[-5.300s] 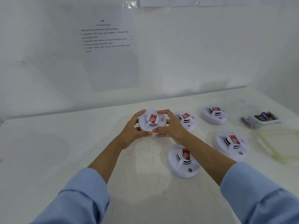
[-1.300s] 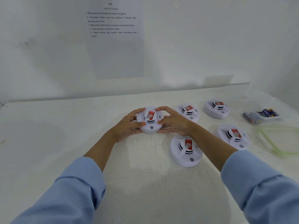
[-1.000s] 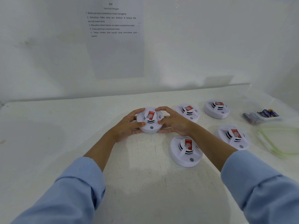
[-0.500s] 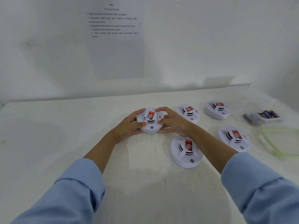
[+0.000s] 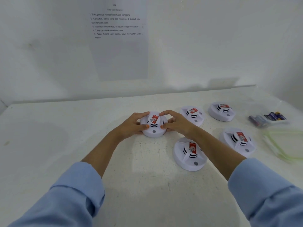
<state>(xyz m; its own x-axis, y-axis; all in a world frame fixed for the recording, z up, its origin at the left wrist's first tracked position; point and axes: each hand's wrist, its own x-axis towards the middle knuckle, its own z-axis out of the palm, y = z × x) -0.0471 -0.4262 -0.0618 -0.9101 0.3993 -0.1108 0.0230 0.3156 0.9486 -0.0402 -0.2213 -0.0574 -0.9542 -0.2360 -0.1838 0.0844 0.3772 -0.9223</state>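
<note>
White table (image 5: 49, 145) against white wall, printed paper sheet (image 5: 118, 38) taped above. Round white plastic smoke detector with red label (image 5: 154, 126) sits mid-table; left hand (image 5: 131, 126) and right hand (image 5: 176, 122) curl around its sides, gripping it.

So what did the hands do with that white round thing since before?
The left hand and right hand lowered the smoke detector: it was lifted and tilted before, and now it appears to sit flat on the table. Both still grip its sides with curled fingers. The four other detectors, the batteries and the clear container stayed put.
</note>
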